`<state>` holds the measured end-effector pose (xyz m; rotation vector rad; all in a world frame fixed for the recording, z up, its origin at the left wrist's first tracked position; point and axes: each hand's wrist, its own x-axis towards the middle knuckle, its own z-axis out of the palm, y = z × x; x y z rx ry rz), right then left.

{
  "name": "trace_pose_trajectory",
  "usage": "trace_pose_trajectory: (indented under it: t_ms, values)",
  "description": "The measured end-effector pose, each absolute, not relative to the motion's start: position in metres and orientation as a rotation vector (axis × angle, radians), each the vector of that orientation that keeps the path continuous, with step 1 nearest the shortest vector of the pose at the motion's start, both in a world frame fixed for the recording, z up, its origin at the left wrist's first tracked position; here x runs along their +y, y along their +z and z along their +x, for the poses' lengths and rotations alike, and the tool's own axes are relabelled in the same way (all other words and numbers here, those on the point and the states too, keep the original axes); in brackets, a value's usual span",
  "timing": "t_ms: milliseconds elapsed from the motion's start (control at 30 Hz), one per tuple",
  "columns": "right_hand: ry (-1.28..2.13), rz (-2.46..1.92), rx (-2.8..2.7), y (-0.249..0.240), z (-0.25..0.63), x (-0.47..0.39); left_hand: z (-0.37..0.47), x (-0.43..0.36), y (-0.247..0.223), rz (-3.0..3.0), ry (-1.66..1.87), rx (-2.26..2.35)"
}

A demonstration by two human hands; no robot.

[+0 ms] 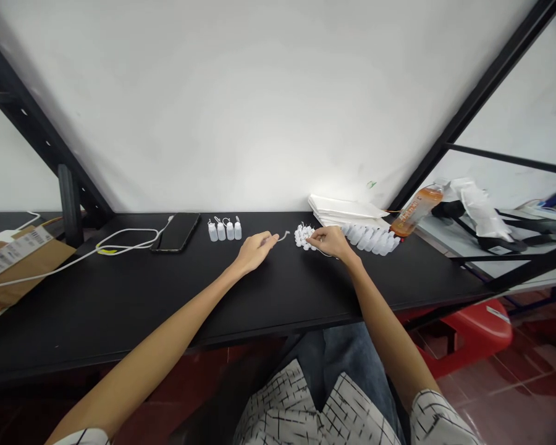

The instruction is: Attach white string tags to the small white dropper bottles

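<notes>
My left hand is closed above the black table, gripping a thin curved white strap that sticks out past the fingertips. Anything else inside that hand is hidden. My right hand pinches at the right edge of a pile of small white caps, its fingertips touching them. A thin white strand shows below these fingers; which piece they grip is too small to tell. To the left of my left hand, several small white bottles with looped straps stand in a row. More white bottles lie side by side, right of my right hand.
A stack of white sheets lies against the wall. An orange drink bottle leans at the right by the black rack post. On the left are a phone, a white cable and a brown parcel. A red stool stands below.
</notes>
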<state>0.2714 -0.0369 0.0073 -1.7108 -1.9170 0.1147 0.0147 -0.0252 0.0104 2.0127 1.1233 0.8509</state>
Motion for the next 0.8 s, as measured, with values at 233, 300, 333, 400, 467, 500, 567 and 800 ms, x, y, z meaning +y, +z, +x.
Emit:
trace_pose_trajectory:
  t_ms: [233,300,333,400,467,500,567,800]
  values:
    - [-0.011,-1.711,-2.061,0.006,0.258,-0.042,0.016,-0.025,0.008,2.133,0.860,1.062]
    - [-0.048,-1.732,-2.093,0.006,0.253,-0.043,0.016,-0.025,0.008,2.156,0.849,1.058]
    - [-0.065,-1.739,-2.106,0.006,0.251,-0.044,0.016,-0.025,0.007,2.165,0.840,1.056]
    - [-0.080,-1.732,-2.135,0.005,0.246,-0.045,0.016,-0.024,0.006,2.181,0.825,1.051]
    - [-0.056,-1.704,-2.175,0.005,0.241,-0.046,0.015,-0.022,0.004,2.194,0.824,1.043]
    - [-0.033,-1.692,-2.196,0.006,0.237,-0.046,0.015,-0.022,0.003,2.198,0.829,1.037]
    - [0.012,-1.676,-2.236,0.006,0.231,-0.048,0.015,-0.021,0.002,2.201,0.836,1.021]
    - [0.219,-1.603,-2.104,0.007,0.223,-0.051,0.014,-0.019,0.000,2.253,0.800,0.994]
